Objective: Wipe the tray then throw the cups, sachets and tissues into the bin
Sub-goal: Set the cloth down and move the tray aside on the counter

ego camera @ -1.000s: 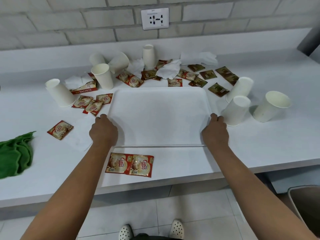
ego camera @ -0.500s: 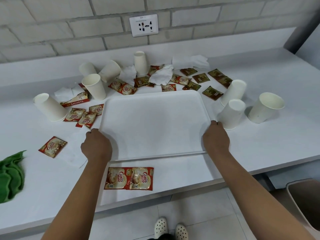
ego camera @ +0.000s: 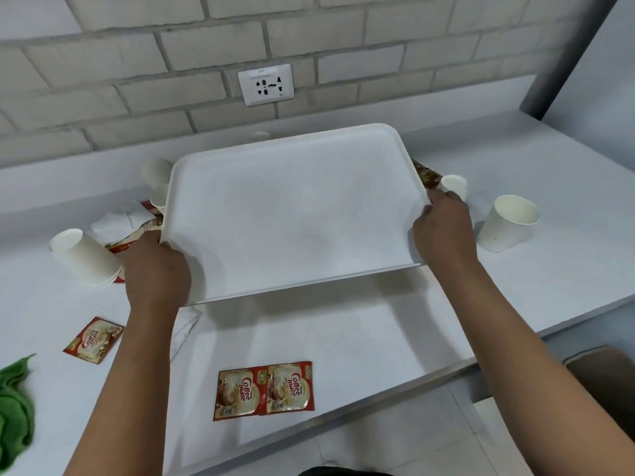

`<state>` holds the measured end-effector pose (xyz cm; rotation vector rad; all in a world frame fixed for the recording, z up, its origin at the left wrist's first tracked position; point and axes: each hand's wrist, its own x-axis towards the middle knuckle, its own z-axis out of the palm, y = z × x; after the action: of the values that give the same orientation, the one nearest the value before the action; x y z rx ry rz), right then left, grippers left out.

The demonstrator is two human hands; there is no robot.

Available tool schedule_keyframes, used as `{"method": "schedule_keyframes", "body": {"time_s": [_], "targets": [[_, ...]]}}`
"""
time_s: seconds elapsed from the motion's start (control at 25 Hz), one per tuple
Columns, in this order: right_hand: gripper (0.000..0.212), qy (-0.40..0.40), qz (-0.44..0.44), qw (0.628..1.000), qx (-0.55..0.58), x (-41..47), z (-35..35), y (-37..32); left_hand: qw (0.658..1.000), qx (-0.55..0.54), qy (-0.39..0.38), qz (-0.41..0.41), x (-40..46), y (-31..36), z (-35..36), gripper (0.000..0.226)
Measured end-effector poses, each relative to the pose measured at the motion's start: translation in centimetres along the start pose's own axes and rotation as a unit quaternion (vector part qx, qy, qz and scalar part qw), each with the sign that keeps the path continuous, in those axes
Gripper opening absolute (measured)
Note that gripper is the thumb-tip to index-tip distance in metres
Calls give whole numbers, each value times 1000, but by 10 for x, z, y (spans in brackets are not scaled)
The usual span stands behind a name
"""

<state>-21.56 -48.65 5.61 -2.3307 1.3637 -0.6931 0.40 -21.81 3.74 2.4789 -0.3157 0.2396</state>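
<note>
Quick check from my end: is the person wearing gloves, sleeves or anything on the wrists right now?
No. The left hand and right hand are bare, with no gloves, rings, watch or bands visible. Both forearms are uncovered to the frame's bottom edge; no sleeve shows.

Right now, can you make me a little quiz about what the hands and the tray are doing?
1. True or false: both hands grip the tray.
2. Which lies nearest the counter's front edge? A) the twin sachet B) the upright cup C) the green cloth
3. Fill in: the socket is on the ____ wall.

Key
1. True: the left hand holds the left rim and the right hand the right rim, with the tray lifted and tilted.
2. A
3. brick
</note>
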Motion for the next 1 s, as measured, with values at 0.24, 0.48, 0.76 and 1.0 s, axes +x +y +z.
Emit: {"method": "schedule_keyframes", "body": {"time_s": [0.24,0.48,0.76,1.0], "targets": [[29,47,16,998,27,35,-26,17,998,-21,8,58,14,47,4,27],[26,74,29,994,76,71,-56,57,998,-43,2,40,-4,112,23,29],[27,50,35,992,109,139,-95,123,999,-46,9,24,-39,207,60,20],[30,15,25,992,123,186,-101,154,1000,-3,17,-20,-52,249,82,17]]}}
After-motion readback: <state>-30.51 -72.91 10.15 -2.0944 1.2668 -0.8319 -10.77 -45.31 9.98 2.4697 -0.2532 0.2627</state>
